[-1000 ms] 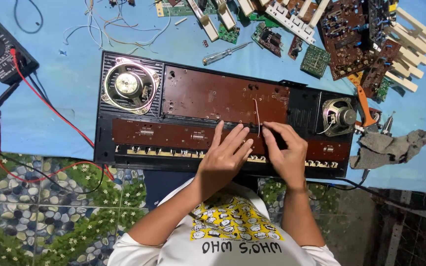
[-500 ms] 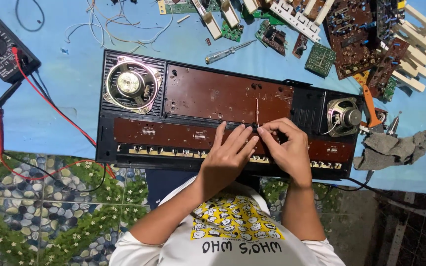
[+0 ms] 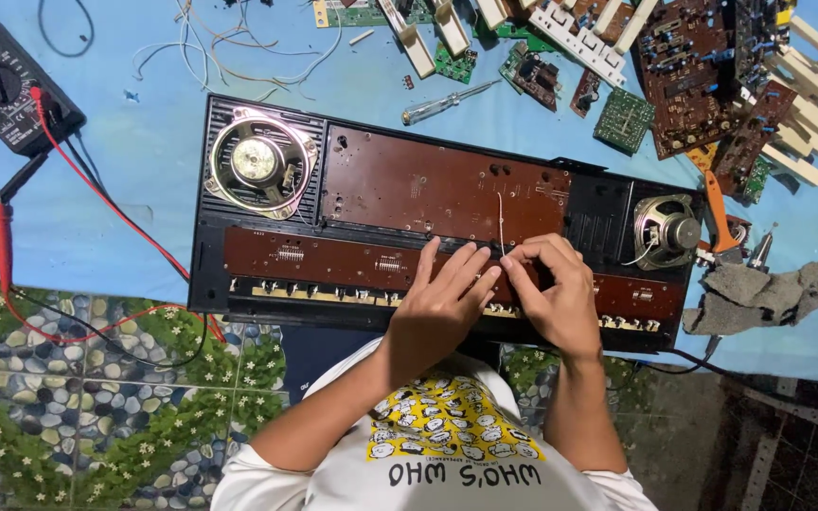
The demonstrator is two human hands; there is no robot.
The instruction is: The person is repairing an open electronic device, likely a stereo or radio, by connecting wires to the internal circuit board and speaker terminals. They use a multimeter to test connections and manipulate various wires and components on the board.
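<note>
Blue sheeting (image 3: 125, 161) covers the work surface, and past its near edge the floor shows a printed pattern of pebbles and small white flowers (image 3: 68, 397). On the blue lies an opened keyboard chassis (image 3: 437, 222), black-framed, with brown circuit boards inside and a round speaker (image 3: 259, 163) at its left end and a smaller one (image 3: 666, 231) at its right. The person leans over its near edge. The left hand (image 3: 442, 303) lies flat with fingers spread on the lower brown board; the right hand (image 3: 551, 293) is curled beside it, fingertips pinched on a thin white wire (image 3: 501, 222) that runs up across the upper board. The two hands touch at the fingertips. At the far left a black multimeter (image 3: 7, 85) sits with red and black leads trailing toward the chassis. A screwdriver (image 3: 447, 102) lies just beyond the chassis, among loose boards and white keys (image 3: 816, 76). A grey rag (image 3: 769, 289) rests at the right.
</note>
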